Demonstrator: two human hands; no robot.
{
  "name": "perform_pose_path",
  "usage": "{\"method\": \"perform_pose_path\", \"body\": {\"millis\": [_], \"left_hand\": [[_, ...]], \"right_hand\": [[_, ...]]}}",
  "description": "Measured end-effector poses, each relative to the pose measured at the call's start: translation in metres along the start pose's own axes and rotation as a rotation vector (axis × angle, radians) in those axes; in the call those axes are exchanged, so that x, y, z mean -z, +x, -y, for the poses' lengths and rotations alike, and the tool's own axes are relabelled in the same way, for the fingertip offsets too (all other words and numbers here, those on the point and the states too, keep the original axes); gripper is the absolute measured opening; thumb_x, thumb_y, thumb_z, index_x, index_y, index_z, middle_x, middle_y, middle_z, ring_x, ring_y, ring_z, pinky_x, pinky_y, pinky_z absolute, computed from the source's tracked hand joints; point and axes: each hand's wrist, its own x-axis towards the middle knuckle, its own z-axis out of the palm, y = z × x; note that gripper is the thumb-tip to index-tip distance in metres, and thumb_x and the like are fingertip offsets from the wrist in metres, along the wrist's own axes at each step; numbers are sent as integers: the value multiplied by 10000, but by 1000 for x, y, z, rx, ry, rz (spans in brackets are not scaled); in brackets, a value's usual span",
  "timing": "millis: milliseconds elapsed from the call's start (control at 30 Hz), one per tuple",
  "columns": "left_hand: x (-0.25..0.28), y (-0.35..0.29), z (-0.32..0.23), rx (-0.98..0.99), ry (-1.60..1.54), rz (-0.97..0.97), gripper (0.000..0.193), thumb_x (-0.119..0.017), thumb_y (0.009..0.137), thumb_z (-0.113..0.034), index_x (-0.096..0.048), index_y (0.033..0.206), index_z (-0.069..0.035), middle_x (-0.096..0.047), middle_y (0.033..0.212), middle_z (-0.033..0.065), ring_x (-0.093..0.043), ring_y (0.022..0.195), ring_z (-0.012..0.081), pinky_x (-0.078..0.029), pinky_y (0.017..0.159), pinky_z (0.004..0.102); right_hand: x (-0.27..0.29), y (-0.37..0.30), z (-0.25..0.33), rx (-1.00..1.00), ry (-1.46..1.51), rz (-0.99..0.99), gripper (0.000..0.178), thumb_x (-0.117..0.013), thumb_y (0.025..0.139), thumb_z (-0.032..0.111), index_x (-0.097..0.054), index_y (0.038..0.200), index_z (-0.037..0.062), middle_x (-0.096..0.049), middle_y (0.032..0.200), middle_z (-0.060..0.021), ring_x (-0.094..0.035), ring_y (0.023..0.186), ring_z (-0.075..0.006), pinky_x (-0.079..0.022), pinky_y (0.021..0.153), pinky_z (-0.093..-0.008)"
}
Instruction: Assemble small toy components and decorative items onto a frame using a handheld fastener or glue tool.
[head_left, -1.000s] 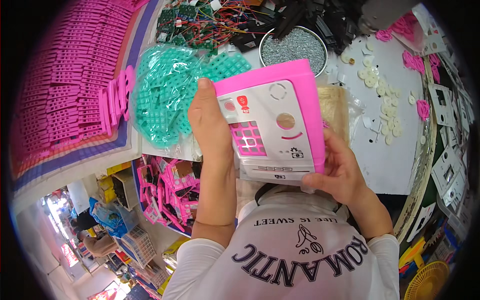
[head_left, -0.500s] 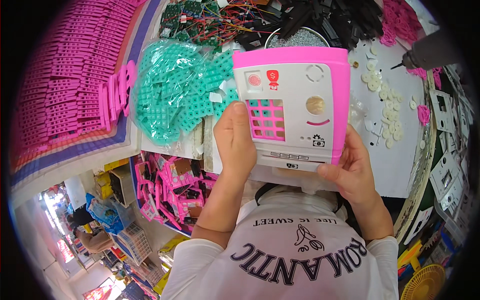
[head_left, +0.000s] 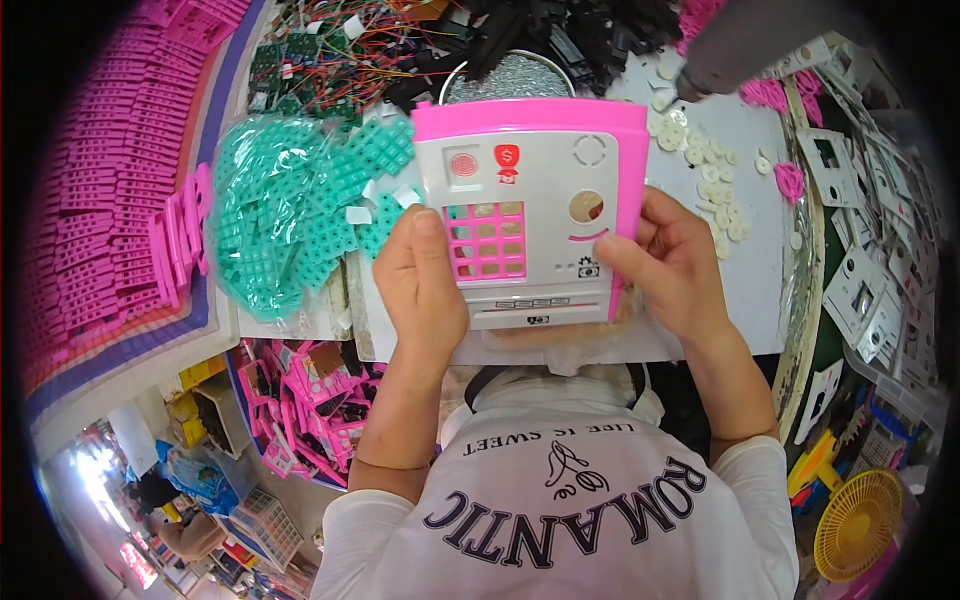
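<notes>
A pink and white toy safe panel (head_left: 548, 240) is held up over the table between both my hands. Its white face, turned up to me, has a pink keypad grid, a round hole and a slot along the lower edge. My left hand (head_left: 422, 285) grips the left edge, thumb lying beside the keypad grid. On the right side my right hand (head_left: 672, 265) holds the pink edge, its thumb pressed on the face below the round hole. The fingers behind the panel are partly hidden. Left of it lies a clear bag of teal rubber keypads (head_left: 270, 215), some loose.
Behind the panel are a tin of screws (head_left: 515, 78), black plastic parts (head_left: 620, 25) and wired circuit boards (head_left: 320, 60). White discs (head_left: 715, 190) lie right, under a hanging screwdriver (head_left: 735, 50). Pink parts (head_left: 120, 180) are stacked left, more fill a bin (head_left: 310, 400). White panels (head_left: 850, 290) stand right.
The view has shifted, so the table's contents sit further left. My right hand has moved up the panel's edge, its thumb going from the lower corner to near the round hole.
</notes>
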Motion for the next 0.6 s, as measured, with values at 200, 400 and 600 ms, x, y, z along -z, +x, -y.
{"method": "perform_pose_path", "body": {"millis": [200,400,600], "left_hand": [[-4,11,-21,93,-56,-9,443,-448,1107,-351,-656,926,-4,-661,834,5,-556,772,50,-459,689,240],[-7,23,-15,-23,-82,-140,449,-423,1112,-349,-658,976,8,-684,873,30,-589,737,58,-489,667,240],[9,3,3,-38,68,-45,390,-471,1085,-322,-641,932,-7,-628,800,8,-544,706,48,-464,631,244]], "right_hand": [[0,4,8,38,-10,46,461,-706,933,22,-515,1350,-25,-706,1141,-115,-693,1018,-157,-574,886,-282],[-10,-5,0,-92,21,93,493,-725,907,-1,-494,1342,-2,-694,1138,-115,-697,1001,-164,-602,837,-286],[-2,1,6,103,-165,79,438,-754,907,46,-522,1272,-23,-706,1106,-113,-705,990,-158,-610,814,-281]]}}
